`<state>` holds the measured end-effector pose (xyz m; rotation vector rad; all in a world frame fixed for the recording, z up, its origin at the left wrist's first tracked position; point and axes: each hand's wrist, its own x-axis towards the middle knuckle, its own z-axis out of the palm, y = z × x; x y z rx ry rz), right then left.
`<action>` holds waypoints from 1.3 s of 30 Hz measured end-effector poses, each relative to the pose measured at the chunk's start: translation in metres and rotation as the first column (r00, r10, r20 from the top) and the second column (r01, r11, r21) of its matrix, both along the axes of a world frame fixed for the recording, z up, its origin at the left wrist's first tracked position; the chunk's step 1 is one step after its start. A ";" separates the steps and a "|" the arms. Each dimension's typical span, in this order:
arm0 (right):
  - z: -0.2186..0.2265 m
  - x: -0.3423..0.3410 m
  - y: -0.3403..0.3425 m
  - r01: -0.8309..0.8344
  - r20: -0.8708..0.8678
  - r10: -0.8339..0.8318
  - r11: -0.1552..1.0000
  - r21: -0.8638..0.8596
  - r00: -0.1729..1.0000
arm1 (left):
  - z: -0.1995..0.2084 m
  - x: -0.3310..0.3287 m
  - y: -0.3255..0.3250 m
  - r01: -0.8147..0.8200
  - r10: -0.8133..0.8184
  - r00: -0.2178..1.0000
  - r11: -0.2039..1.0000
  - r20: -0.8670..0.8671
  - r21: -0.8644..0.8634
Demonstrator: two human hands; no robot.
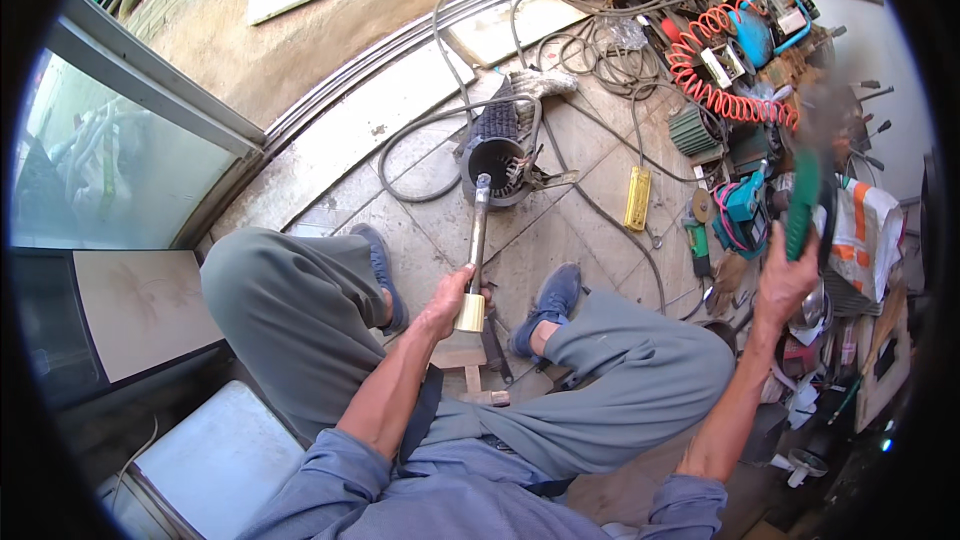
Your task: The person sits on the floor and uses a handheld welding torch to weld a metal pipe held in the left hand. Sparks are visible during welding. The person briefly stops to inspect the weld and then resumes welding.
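My left hand [448, 302] is closed around a steel shaft [479, 232] between my knees. A brass-coloured sleeve [470, 314] sits on the shaft's near end; its far end overlaps the open mouth of a dark ribbed cylindrical housing [493, 128] on the floor, and whether they touch I cannot tell. Raised at the right, my right hand [787, 278] grips a green-handled tool [803, 198]. Its upper end is smeared by motion, so its kind is unclear. Beneath my left hand lies a dark-handled tool [494, 348], beside small wooden blocks [462, 357].
Black cable [408, 188] loops around the housing. A yellow box-shaped piece [637, 199] lies on the tiles. To the right are a teal power tool [742, 202], a coiled orange hose [690, 70] and cluttered parts. A glass door [110, 155] stands left, near a pale-topped box [218, 460].
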<state>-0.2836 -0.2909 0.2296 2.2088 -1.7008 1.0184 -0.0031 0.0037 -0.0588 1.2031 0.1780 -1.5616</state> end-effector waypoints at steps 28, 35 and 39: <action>0.008 0.140 0.055 -0.588 0.565 0.252 0.588 0.555 0.786 | -0.049 -0.004 -0.005 0.207 -0.273 0.822 0.961 0.500 0.183; -0.018 0.146 0.081 -0.523 0.463 0.383 0.823 0.222 0.799 | -0.056 -0.001 -0.006 0.187 -0.306 0.716 0.950 0.627 0.250; -0.030 0.161 0.115 -0.658 0.667 0.157 0.433 0.616 0.728 | -0.065 0.008 -0.002 0.225 -0.342 0.684 0.939 0.645 0.259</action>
